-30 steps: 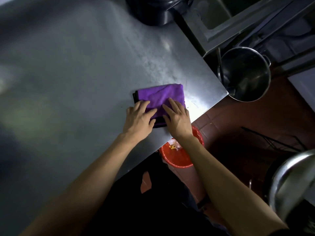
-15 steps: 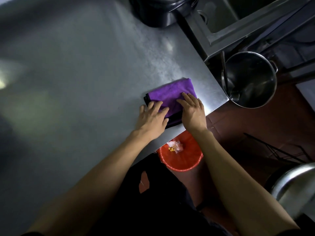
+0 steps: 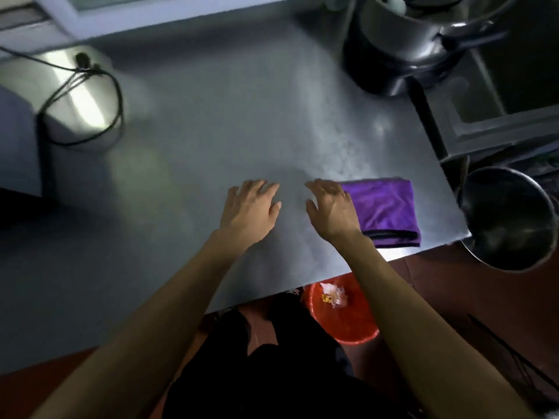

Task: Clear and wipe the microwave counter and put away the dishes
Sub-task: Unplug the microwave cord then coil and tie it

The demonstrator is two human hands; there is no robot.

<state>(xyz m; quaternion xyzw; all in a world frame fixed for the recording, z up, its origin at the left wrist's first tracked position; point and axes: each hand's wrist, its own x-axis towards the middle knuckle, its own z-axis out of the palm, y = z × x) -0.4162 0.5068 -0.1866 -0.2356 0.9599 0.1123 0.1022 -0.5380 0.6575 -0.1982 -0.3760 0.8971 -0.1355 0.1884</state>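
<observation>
Folded cloth point(image 3: 384, 208) at 3 o'clock on surface point(image 3: 211, 131) — soft, light, limp; take hold at near folded edge. Left hand point(image 3: 251, 211), right hand point(image 3: 331, 208) — fingers spread, holding nothing.

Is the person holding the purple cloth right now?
No, the purple cloth lies folded on the counter while both hands hover open beside it.

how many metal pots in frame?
2. One big pot stands at the counter's far right corner; one empty pot sits below the counter's right edge. Others may be out of view.
</observation>
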